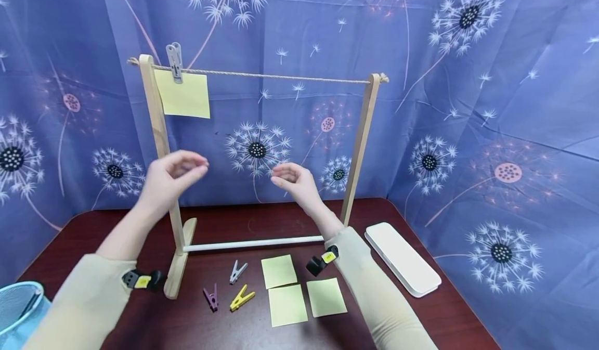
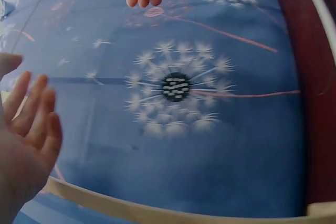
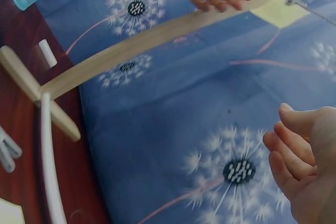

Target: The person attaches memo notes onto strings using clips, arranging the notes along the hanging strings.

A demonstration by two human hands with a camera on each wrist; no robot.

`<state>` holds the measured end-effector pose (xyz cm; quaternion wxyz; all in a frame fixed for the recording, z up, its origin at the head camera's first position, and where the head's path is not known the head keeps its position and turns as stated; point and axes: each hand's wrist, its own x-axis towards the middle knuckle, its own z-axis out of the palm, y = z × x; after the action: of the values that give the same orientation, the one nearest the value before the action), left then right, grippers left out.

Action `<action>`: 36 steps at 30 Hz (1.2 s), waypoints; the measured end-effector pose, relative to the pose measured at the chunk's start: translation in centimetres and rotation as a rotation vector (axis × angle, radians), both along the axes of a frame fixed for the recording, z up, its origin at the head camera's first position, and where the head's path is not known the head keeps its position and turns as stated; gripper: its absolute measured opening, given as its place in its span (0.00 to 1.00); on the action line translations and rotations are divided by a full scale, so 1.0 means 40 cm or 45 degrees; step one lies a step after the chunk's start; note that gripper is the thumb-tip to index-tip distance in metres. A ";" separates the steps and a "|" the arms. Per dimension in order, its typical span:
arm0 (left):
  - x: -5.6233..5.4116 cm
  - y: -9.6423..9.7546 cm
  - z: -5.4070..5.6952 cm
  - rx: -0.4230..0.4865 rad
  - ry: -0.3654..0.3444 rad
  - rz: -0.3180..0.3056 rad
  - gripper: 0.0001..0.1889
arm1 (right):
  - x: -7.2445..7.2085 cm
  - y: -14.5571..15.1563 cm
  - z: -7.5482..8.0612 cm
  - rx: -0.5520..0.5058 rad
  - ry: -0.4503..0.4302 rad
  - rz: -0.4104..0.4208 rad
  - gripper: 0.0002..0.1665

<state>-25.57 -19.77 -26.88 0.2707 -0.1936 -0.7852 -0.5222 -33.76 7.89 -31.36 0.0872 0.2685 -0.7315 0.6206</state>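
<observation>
Both hands are raised in the air before a wooden frame and hold nothing. My left hand (image 1: 164, 183), nearest the left post (image 1: 161, 126), has its fingers loosely bent with the thumb just below them. My right hand (image 1: 301, 188) hovers left of the right post (image 1: 362, 142), fingers softly curved. Above, a grey clothespin (image 1: 174, 63) clamps a yellow sticky note (image 1: 184, 96) to the rope (image 1: 281, 76) near its left end. On the table below lie a purple clothespin (image 1: 211, 298), a yellow clothespin (image 1: 241, 299), a pale grey clothespin (image 1: 237, 272) and three sticky notes (image 1: 287, 306).
A white lidded case (image 1: 402, 259) lies at the right of the dark red table (image 1: 224, 334). A light blue mesh basket (image 1: 39, 308) stands at the left edge. The white crossbar (image 1: 252, 244) joins the posts low down. Behind hangs a blue dandelion-print curtain (image 1: 299, 38).
</observation>
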 end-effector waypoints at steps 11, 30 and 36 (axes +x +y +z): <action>0.005 0.048 -0.231 -0.226 -0.449 -0.011 0.15 | 0.038 0.090 -0.112 0.122 -0.106 -0.057 0.16; 0.020 0.138 -0.427 -0.495 -0.937 0.158 0.23 | 0.110 0.124 -0.275 0.296 -0.239 -0.061 0.16; 0.018 0.155 -0.443 -0.546 -0.983 0.223 0.23 | 0.100 0.127 -0.337 0.390 -0.213 -0.026 0.18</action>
<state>-24.87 -13.56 -44.59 -0.0454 0.0309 -0.9326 -0.3567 -29.77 12.98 -44.83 -0.0095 0.2187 -0.8250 0.5211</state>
